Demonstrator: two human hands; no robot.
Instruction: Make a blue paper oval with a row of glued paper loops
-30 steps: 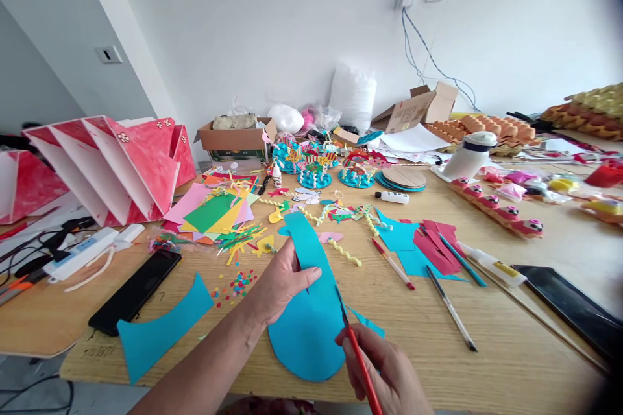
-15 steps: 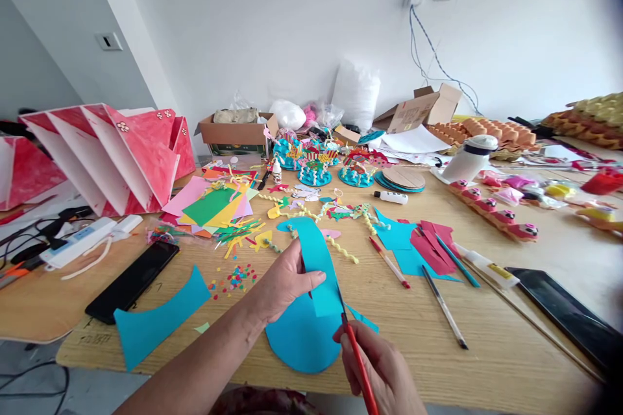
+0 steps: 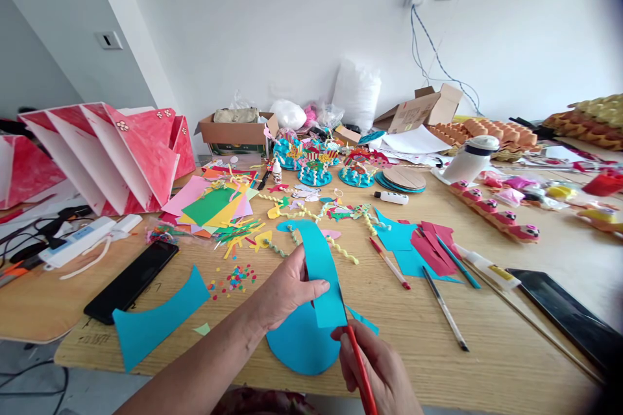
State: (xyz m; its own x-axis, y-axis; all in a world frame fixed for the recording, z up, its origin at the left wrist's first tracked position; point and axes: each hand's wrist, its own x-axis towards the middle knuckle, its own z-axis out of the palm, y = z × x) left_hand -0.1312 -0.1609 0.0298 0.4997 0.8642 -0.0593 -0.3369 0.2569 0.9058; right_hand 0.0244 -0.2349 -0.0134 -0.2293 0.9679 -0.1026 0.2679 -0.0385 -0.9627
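Note:
My left hand (image 3: 287,288) pinches a curved blue paper shape (image 3: 314,259) near its middle, thumb on top. The paper's rounded lower part (image 3: 299,343) lies near the table's front edge, and its upper strip hangs bent forward over it. My right hand (image 3: 377,373) is closed round red-handled scissors (image 3: 357,363), whose blades meet the paper's right edge below my left thumb.
A blue paper offcut (image 3: 156,321) and a black phone (image 3: 131,282) lie to the left. Coloured paper sheets (image 3: 214,204), confetti, pencils (image 3: 442,308), red and blue scraps (image 3: 423,243), a glue bottle (image 3: 489,266) and a tablet (image 3: 569,318) lie about the wooden table (image 3: 487,363). Finished craft pieces (image 3: 316,162) stand farther back.
The blue paper's upper strip has folded forward and down over the rounded part. The scissors have worked further along its right edge, and my left hand has shifted slightly lower.

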